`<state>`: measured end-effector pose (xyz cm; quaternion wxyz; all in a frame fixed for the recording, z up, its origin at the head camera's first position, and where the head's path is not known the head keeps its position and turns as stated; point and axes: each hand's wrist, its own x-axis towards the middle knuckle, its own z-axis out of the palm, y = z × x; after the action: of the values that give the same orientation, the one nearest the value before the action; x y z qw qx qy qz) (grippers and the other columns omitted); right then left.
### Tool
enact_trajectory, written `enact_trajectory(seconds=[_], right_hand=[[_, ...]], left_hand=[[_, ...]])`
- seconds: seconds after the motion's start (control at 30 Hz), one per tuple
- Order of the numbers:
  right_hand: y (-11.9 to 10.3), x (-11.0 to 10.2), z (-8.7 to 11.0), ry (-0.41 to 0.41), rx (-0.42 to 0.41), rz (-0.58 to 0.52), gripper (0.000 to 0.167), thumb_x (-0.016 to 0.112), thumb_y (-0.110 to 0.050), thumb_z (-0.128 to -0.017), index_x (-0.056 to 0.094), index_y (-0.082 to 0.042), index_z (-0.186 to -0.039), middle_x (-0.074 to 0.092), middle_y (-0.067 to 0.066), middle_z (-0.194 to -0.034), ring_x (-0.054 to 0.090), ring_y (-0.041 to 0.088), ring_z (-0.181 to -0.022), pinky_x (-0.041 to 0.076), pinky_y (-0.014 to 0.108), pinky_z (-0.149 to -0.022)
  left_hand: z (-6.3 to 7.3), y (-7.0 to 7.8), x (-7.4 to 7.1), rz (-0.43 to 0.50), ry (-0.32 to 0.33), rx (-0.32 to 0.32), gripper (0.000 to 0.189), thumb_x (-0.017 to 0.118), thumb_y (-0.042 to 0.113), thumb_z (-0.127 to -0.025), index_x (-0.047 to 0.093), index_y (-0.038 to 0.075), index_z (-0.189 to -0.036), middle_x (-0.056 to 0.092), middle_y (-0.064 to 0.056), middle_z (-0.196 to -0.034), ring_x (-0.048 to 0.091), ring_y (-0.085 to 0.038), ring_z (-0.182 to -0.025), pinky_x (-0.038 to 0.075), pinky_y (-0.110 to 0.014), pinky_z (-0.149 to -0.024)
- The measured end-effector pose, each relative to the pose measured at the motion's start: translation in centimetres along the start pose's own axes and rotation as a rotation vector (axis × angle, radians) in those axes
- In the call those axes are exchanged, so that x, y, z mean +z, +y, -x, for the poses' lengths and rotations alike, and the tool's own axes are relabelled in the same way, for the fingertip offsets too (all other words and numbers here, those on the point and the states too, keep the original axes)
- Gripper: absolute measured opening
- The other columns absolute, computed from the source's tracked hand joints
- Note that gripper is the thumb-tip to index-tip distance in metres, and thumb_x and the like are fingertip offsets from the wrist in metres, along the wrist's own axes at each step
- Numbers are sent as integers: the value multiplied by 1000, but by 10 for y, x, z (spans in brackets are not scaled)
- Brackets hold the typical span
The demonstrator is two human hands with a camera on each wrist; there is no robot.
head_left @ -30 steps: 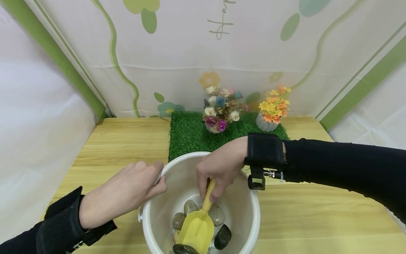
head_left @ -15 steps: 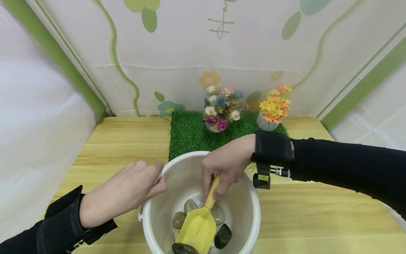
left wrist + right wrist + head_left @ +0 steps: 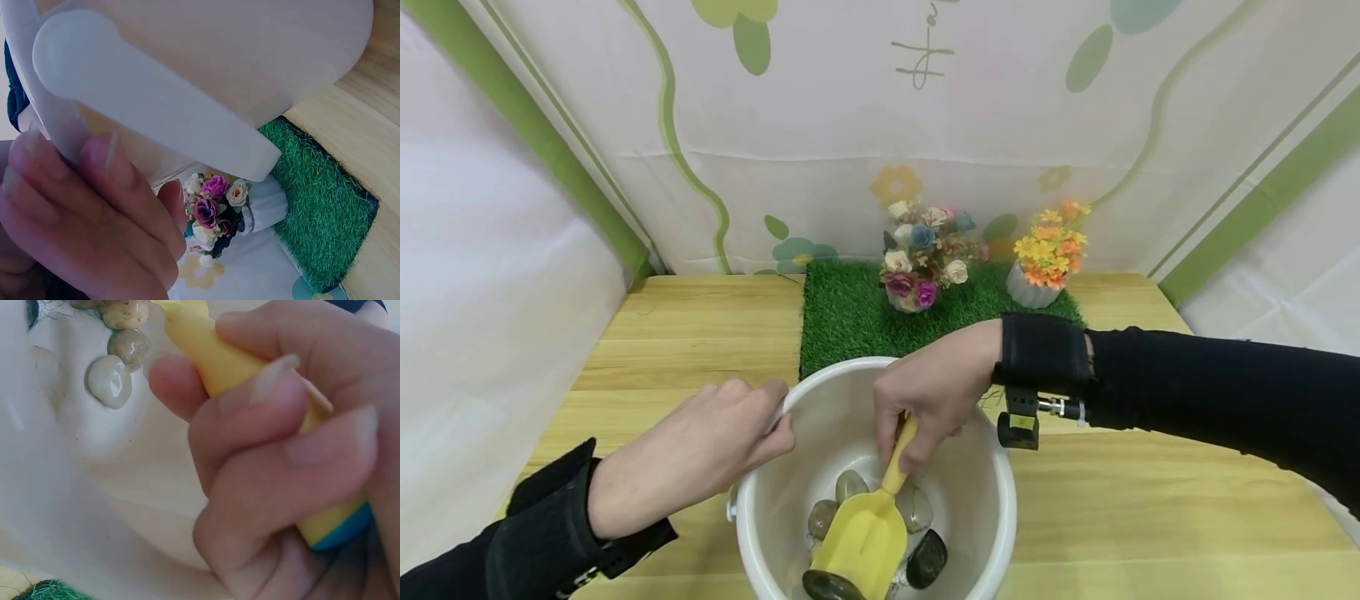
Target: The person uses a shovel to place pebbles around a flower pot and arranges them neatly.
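Observation:
A white bucket stands at the near edge of the head view with several smooth stones inside. My left hand grips its rim on the left, fingers curled over the outer wall in the left wrist view. Inside the bucket, my right hand holds a yellow toy shovel by its handle, blade pointing down and toward me. A dark stone lies at the blade's front end; whether it rests on the blade I cannot tell. Another black stone sits right of the blade, and a pale stone lies behind it.
Behind the bucket, a green turf mat lies on the wooden table. It carries a pot of mixed flowers and a white pot of orange and yellow flowers. A printed curtain hangs at the back.
My right hand has shifted slightly right and up with the shovel, then settled back a little. The dark stone at the blade's end has moved slightly left. My left hand stays on the rim.

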<state>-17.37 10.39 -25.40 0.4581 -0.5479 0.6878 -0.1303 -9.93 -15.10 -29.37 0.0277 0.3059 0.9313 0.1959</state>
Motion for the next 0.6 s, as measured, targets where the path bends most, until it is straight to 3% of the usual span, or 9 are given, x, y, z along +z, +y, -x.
enact_trajectory(seconds=[0.6], right_hand=[[9,-4,10,12,-53,-84,21,65,-9,-97,79,-14,-112,60,-9,-65,49,5,-46,45,22,-48]], left_hand=[[0,0,1,-23,12,16,21,57,15,-95,49,17,-76,36,11,-57,37,1,-43,33,-22,-36]])
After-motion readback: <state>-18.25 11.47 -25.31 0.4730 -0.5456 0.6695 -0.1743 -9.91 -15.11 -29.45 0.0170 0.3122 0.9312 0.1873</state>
